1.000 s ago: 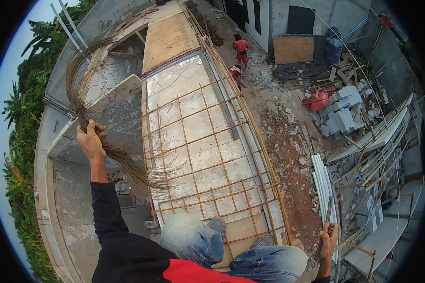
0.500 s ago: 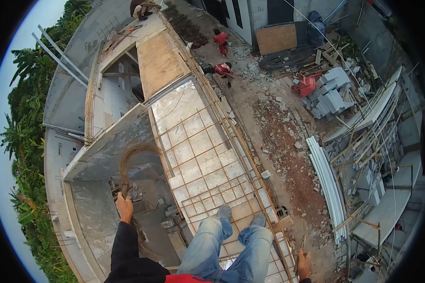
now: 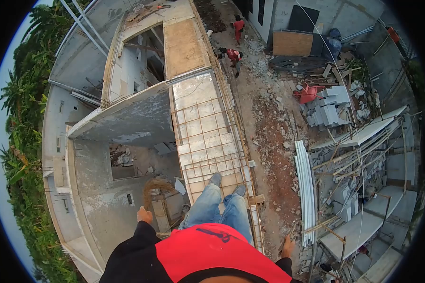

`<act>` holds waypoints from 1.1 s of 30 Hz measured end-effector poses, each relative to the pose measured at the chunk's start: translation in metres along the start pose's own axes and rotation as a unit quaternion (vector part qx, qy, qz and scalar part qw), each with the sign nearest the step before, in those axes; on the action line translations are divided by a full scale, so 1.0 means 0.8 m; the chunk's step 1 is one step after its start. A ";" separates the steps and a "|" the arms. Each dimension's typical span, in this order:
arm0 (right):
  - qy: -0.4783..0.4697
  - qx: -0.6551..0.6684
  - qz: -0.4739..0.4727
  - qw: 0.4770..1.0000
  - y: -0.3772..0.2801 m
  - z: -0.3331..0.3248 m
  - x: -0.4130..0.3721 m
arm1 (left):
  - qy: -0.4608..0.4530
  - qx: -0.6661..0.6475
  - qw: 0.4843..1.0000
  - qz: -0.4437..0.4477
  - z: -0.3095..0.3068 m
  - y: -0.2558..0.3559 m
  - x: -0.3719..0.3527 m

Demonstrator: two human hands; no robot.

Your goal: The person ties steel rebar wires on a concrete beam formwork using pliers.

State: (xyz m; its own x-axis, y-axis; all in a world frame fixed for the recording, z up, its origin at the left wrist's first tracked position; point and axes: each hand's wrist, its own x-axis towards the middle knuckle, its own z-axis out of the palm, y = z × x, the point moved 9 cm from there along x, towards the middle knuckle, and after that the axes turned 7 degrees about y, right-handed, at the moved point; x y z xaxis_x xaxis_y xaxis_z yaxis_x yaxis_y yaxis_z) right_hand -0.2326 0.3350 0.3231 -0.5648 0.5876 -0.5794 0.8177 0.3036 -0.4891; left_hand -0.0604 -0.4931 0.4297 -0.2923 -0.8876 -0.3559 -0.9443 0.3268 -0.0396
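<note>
My left hand [image 3: 145, 215] is closed at the left of my body, out over the open room below. A looped bundle of thin brown tie wire [image 3: 157, 185] rises from its fist. Low on the right, my right hand [image 3: 288, 246] is curled; a thin thing seems to stick up from it, too small to make out against the rubble. Between the hands, my shoes stand on a narrow raised deck covered by a grid of rusty rebar [image 3: 204, 141].
The deck edge drops on the left to a walled room [image 3: 97, 174] and on the right to a dirt path [image 3: 274, 174]. Two people in red [image 3: 233, 54] are below. White pipes [image 3: 305, 188], grey blocks [image 3: 329, 106] and a red wheelbarrow [image 3: 309, 93] lie to the right.
My view has tilted down and shifted, so my red shirt shows more. The left hand and wire bundle sit lower against the room. The person crouching at the far end has left view.
</note>
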 end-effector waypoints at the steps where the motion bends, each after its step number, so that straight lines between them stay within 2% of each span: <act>1: 0.006 0.017 0.019 1.000 -0.057 -0.004 -0.027 | 0.004 -0.013 1.000 -0.008 -0.003 0.001 -0.019; 4: 0.031 -0.032 -0.008 0.999 -0.134 -0.007 -0.036 | 0.008 -0.034 0.999 -0.029 -0.025 0.022 -0.075; 5: -0.004 0.000 -0.015 1.000 -0.148 0.000 -0.037 | 0.014 -0.040 0.998 -0.036 -0.031 0.021 -0.089; 7: -0.035 0.031 -0.036 0.998 -0.168 0.010 -0.027 | 0.007 -0.046 0.998 -0.052 -0.019 0.012 -0.096; 9: -0.032 -0.050 -0.036 0.998 -0.174 0.027 -0.009 | -0.015 -0.086 0.990 -0.113 -0.013 0.010 -0.104; 10: -0.025 -0.043 -0.046 0.998 -0.177 0.037 0.001 | -0.021 -0.080 0.990 -0.117 -0.016 0.015 -0.105; 13: -0.016 -0.047 -0.036 0.998 -0.196 0.055 -0.001 | 0.006 -0.108 0.989 -0.106 -0.008 0.014 -0.086; 16: -0.054 -0.036 0.000 0.998 -0.203 0.081 0.010 | 0.043 -0.107 0.986 -0.121 -0.007 0.016 -0.059; 17: -0.073 -0.029 0.018 0.997 -0.202 0.094 0.013 | 0.037 -0.107 0.986 -0.124 -0.010 0.019 -0.049; 18: -0.050 -0.031 0.008 0.998 -0.216 0.102 0.010 | -0.005 -0.115 0.984 -0.139 -0.013 0.025 -0.038; 19: -0.045 -0.034 0.007 0.998 -0.230 0.112 0.005 | -0.046 -0.123 0.980 -0.152 -0.015 0.033 -0.024; 21: -0.014 0.000 -0.037 0.999 -0.272 0.134 -0.012 | -0.053 -0.118 0.978 -0.161 -0.003 0.030 0.015; 23: -0.007 0.027 -0.027 0.999 -0.318 0.169 -0.038 | -0.053 -0.117 0.978 -0.166 -0.003 0.031 0.081; 25: 0.016 0.027 0.005 0.999 -0.361 0.191 -0.073 | -0.104 -0.129 0.969 -0.184 -0.008 0.043 0.125; 26: 0.009 0.058 0.019 0.998 -0.378 0.208 -0.089 | -0.106 -0.101 0.973 -0.176 -0.020 0.053 0.150; 27: -0.004 0.047 0.087 0.995 -0.372 0.225 -0.087 | -0.101 -0.087 0.979 -0.155 -0.045 0.070 0.177; 29: -0.028 0.058 0.097 0.993 -0.436 0.265 -0.131 | -0.099 -0.077 0.985 -0.122 -0.077 0.093 0.239; 33: -0.026 0.063 0.054 0.996 -0.502 0.337 -0.138 | -0.081 -0.098 0.990 -0.066 -0.131 0.142 0.359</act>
State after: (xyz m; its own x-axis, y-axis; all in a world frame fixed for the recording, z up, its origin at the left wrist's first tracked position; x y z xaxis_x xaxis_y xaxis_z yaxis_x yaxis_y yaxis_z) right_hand -0.5286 -0.0541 0.4077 -0.4818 0.5715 -0.6642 0.8555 0.1426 -0.4978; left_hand -0.2676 -0.7449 0.4204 -0.1515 -0.8491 -0.5060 -0.9884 0.1281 0.0811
